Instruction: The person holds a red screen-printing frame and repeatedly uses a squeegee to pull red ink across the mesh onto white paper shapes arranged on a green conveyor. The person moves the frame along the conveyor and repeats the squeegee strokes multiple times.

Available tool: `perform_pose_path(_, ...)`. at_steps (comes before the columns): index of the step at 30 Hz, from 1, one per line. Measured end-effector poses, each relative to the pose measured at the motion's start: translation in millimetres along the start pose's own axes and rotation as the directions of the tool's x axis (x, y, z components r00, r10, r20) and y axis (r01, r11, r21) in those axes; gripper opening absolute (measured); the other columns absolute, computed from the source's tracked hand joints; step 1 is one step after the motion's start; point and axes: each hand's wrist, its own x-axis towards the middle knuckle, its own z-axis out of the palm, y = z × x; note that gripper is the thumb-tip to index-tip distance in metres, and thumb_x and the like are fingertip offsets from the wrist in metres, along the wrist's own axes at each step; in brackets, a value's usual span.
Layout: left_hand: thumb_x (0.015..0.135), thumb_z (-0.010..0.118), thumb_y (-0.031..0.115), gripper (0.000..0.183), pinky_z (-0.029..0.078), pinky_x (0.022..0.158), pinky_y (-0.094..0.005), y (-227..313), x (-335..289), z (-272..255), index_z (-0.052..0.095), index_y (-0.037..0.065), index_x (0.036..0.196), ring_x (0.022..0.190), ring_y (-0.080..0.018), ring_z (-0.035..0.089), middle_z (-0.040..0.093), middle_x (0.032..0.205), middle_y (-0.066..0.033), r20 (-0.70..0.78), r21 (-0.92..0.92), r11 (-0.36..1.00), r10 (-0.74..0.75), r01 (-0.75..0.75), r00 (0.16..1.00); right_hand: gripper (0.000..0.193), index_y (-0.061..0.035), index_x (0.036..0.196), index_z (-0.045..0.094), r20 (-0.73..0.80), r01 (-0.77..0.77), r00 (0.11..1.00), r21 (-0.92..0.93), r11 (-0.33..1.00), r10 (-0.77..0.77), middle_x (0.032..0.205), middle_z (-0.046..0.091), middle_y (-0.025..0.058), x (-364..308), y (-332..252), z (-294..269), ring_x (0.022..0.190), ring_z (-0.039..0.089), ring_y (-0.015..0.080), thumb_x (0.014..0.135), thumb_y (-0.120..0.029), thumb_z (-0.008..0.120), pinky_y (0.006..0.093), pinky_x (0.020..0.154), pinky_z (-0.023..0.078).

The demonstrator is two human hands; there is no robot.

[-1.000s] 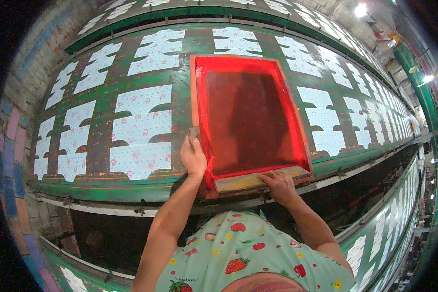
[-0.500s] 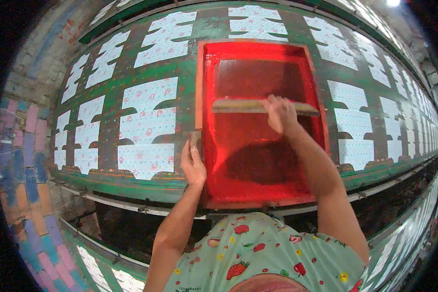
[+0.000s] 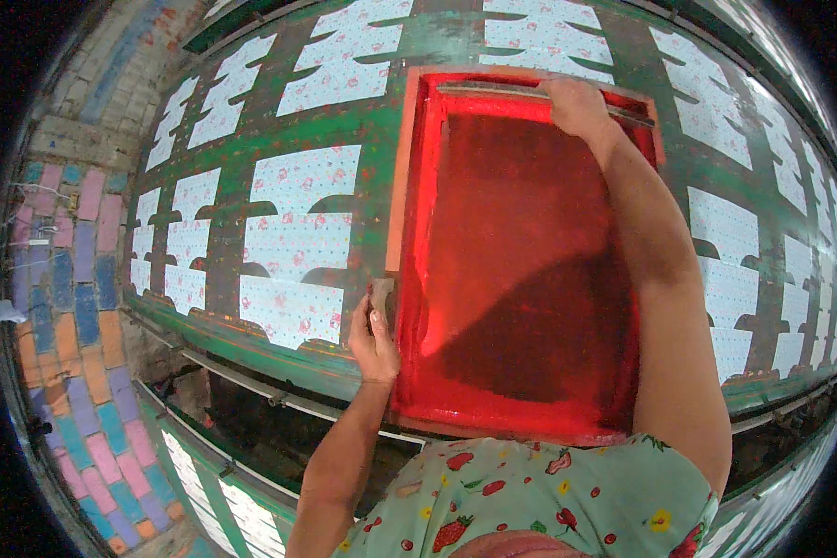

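Note:
A screen-printing frame with red ink over its mesh lies on the long green table in front of me. My right hand is closed around a long squeegee, which rests crosswise against the frame's far end. Along the frame's left side, my left hand grips a small wooden handle, fingers on its outer side. Smeared red ink is thickest along the inner left edge. A dark shadow covers the lower right of the mesh, and my right forearm hides part of the right rim.
Pale blue cut fabric pieces with small red prints lie in rows left of the frame and beyond it. More pieces lie to the right. A metal rail runs along the green table's near edge. Coloured bricks pave the left side.
My right hand has pushed the squeegee from the frame's middle to its far end, arm stretched out. My left hand stays on the handle. The whole view has shifted slightly.

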Motion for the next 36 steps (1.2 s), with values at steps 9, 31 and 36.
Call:
perform_pose_path(9,0.119,0.051,0.033,0.056,0.045,0.123,-0.0494,-1,1,2,0.059,-0.012,0.151,0.143,-0.0415,0.062,0.066,0.152,-0.0305,0.020,0.007,1.000,0.018,-0.018,1.000,0.036,-0.0050,0.115,0.082,0.180,0.019,0.983,0.098,0.995,-0.036,0.110,0.081,0.0254,8,9,-8,0.106,0.079,0.0453,0.083,-0.014,0.069,0.0590,0.094,0.063)
perform_pose_path(31,0.118,0.055,0.036,0.055,0.049,0.118,-0.0492,-42,8,7,0.065,-0.010,0.146,0.134,-0.0439,0.067,0.070,0.143,-0.0305,0.019,-0.199,0.978,0.068,-0.063,0.997,0.038,-0.0152,0.118,0.081,0.489,-0.110,0.871,0.116,0.987,0.040,0.112,0.079,0.0116,-358,-258,-119,0.109,0.077,0.0384,0.082,-0.007,0.072,0.0539,0.093,0.062)
perform_pose_path(36,0.108,0.072,0.034,0.059,0.047,0.121,-0.0499,-37,8,7,0.065,-0.009,0.148,0.142,-0.0439,0.062,0.066,0.151,-0.0303,0.029,-0.242,0.970,0.050,-0.042,0.998,0.039,-0.0232,0.122,0.080,0.388,-0.049,0.922,0.099,0.994,0.007,0.110,0.079,0.0075,-426,-298,-127,0.107,0.079,0.0343,0.083,-0.020,0.081,0.0515,0.090,0.064)
